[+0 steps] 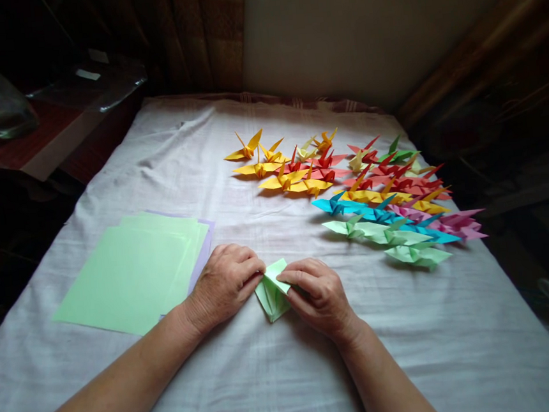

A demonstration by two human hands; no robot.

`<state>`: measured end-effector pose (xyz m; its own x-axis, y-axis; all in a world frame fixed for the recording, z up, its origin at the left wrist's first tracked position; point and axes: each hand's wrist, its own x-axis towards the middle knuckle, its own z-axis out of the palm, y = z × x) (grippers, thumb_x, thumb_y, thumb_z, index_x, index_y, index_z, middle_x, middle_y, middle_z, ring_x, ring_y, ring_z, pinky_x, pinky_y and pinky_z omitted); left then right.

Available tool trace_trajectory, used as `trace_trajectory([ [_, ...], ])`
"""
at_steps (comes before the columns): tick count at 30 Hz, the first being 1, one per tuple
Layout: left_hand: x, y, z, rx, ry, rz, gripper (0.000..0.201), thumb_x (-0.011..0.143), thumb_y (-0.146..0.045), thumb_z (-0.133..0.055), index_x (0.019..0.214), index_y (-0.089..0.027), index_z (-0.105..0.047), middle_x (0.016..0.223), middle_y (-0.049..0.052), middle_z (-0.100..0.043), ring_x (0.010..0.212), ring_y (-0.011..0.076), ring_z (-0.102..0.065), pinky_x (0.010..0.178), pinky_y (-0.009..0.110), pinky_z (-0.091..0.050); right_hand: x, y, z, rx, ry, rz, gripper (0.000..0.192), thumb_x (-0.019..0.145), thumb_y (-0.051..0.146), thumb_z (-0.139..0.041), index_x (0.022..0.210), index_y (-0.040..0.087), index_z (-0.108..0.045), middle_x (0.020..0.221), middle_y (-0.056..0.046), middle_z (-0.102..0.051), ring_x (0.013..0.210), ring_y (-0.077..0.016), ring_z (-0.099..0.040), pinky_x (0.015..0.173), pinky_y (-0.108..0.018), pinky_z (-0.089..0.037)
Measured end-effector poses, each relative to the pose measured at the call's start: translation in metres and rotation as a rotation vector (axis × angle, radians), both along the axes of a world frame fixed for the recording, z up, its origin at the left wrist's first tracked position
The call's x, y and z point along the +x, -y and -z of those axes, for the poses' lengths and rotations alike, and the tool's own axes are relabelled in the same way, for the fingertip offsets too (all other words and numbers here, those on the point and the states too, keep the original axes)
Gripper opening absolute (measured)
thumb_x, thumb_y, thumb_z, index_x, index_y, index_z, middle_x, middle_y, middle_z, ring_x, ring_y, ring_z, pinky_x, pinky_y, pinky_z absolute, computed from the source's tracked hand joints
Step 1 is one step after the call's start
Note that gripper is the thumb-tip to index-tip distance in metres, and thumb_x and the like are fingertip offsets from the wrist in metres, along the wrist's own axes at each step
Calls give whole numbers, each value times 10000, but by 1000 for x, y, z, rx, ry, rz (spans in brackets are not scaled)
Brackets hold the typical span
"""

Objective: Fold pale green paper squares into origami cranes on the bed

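Note:
A small light green origami paper [272,299], partly folded with a point toward me, lies on the white cloth between my hands. My left hand [228,279] pinches its left upper edge, fingers closed. With thumb and fingers, my right hand [318,295] grips a raised flap on its right side. The fingers cover part of both edges. Left of my left hand sits a stack of flat light green paper sheets [126,273], with a purple sheet [206,259] showing from under it.
Rows of folded paper cranes in yellow, red, blue, pink and green stand at the right; the nearest is a pale green crane [418,255]. A dark red wooden surface [56,132] with clear plastic lies beyond the cloth's left edge. A wall [317,35] rises behind.

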<state>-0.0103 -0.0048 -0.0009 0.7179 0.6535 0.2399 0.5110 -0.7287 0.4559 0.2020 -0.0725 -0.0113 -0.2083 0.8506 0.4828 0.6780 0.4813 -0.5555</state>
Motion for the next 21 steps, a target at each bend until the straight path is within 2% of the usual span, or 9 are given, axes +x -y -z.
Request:
trace_trajectory([
  [5,0,-1,-2,-47,20,-5,63,932,-238,-616,924,-223,-676,926,11,-677,914,199,-589,881,355,-389,-1,0,-1,-34,3,12,150,864,153,-596,964,228,-680,875,-30,-735,789,-172,-677,728,-308,-512],
  [9,1,-1,1,-5,1,-5,76,939,-234,-606,914,-218,-676,914,14,-678,900,201,-583,869,358,-382,-3,-1,-4,-14,31,25,212,871,295,-661,1066,212,-670,942,-58,-737,851,-200,-686,762,-338,-516],
  [11,0,0,2,10,-2,-3,75,940,-233,-607,917,-217,-676,917,16,-679,901,203,-582,871,358,-379,-3,-2,-4,3,28,41,200,890,328,-658,1058,221,-676,931,-56,-737,850,-194,-691,759,-332,-514],
  [14,0,0,3,21,3,-4,85,945,-235,-598,922,-215,-678,924,19,-683,908,202,-585,877,356,-378,-5,-4,-4,22,2,56,109,932,252,-609,1003,240,-691,875,-29,-739,795,-160,-691,727,-303,-503],
  [21,3,0,-1,-14,7,-17,205,987,-346,-541,903,-211,-669,912,22,-682,897,208,-582,875,369,-374,-11,-6,-2,20,-64,115,114,936,188,-593,912,234,-694,831,-15,-743,761,-150,-691,708,-287,-503],
])
